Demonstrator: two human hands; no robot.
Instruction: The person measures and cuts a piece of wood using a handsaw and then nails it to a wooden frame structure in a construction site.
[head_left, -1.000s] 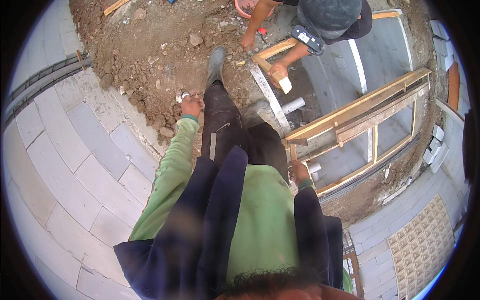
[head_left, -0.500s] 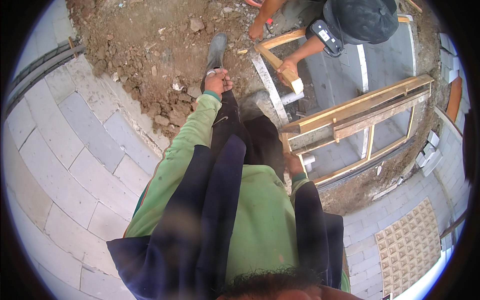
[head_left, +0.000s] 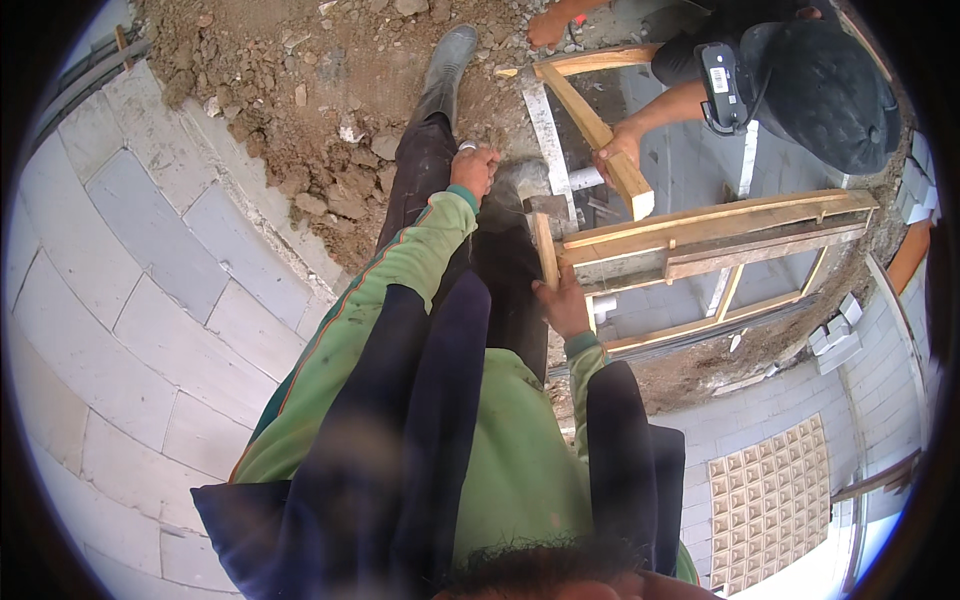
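My left hand (head_left: 474,170), with a ring on one finger, is closed above my dark trouser leg. Whatever lies between its fingers is too small to make out. Lower and to the right, my right hand (head_left: 562,305) grips the near end of a short wooden strip (head_left: 545,250), its fingers partly hidden. That strip stands beside the left end of a timber frame (head_left: 720,225) set over a grey-walled pit. Across the frame's far left corner, a co-worker's hand (head_left: 618,150) holds a thicker wooden batten (head_left: 597,125) at a slant.
The co-worker in a black cap (head_left: 825,95) leans over the far side. A white pipe (head_left: 584,179) juts out at the pit's left. Rubble and soil (head_left: 300,110) lie ahead, round my grey boot (head_left: 452,55). A pale block wall (head_left: 150,290) runs along my left.
My left hand has moved right, toward my right hand. My right hand has come up and left with the wooden strip, now more visible. The co-worker's head and batten appear farther right.
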